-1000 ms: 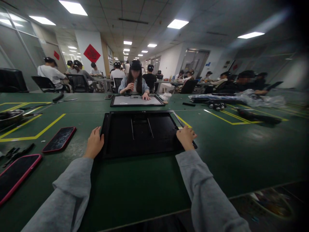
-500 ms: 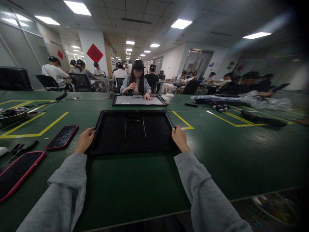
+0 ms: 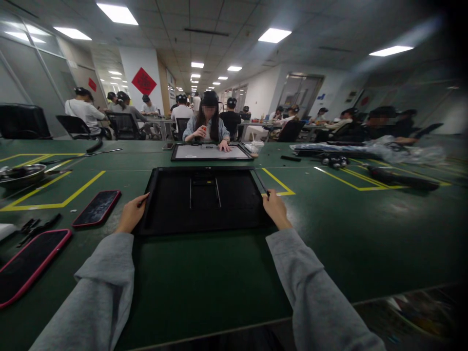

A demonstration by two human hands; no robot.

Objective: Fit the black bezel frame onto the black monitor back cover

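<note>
A large black rectangular panel (image 3: 204,201) lies flat on the green table (image 3: 204,278) in front of me, a recessed bracket at its middle. My left hand (image 3: 130,213) grips its left edge near the front corner, fingers curled round the rim. My right hand (image 3: 275,209) grips the right edge, fingers closed on the rim. Both arms wear grey sleeves.
Two red-cased phones (image 3: 96,208) (image 3: 27,263) lie at the left, with small black parts (image 3: 34,226) and a metal bowl (image 3: 20,174). Yellow tape lines (image 3: 69,197) mark the table. Across the table a person works at a white-faced panel (image 3: 210,152). Dark tools and plastic wrap (image 3: 395,151) lie at the right.
The panel has been turned square to me and shifted slightly left. My hands slid from its front corners to grip the side edges.
</note>
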